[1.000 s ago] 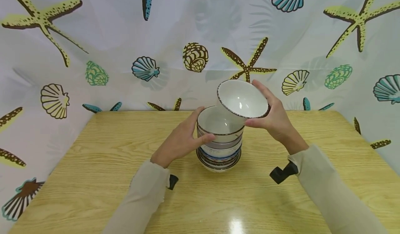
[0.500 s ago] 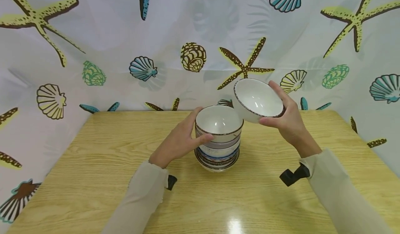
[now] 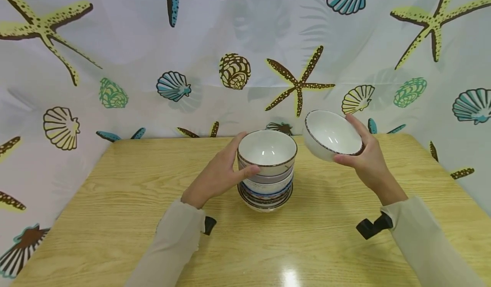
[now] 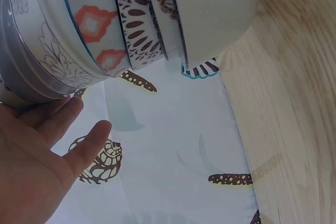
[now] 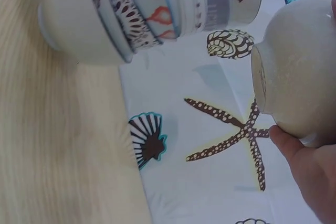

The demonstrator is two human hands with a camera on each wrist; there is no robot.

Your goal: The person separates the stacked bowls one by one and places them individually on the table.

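Observation:
My right hand [image 3: 370, 163] grips a white bowl [image 3: 333, 133] with a brown-speckled rim, its thumb at the near side and fingers behind. This bowl is tilted, its inside facing me, and is raised to the right of a stack of bowls [image 3: 268, 187]. The right wrist view shows the plain underside and foot of the held bowl [image 5: 302, 72]. Around the stack's white top bowl [image 3: 267, 148], my left hand [image 3: 218, 174] holds on with its thumb in front. Grey, leaf-drawn, red-patterned and brown-patterned bands mark the nested bowls [image 4: 94, 19] in the left wrist view.
The stack stands on a light wood-grain table [image 3: 126, 219]. Behind and beside the table hangs a white cloth [image 3: 207, 31] printed with starfish and shells. A dark strap piece [image 3: 374, 226] sits at the right wrist.
My right hand has carried the tilted bowl away from over the stack, to the right and then lower. The left hand has stayed on the stack.

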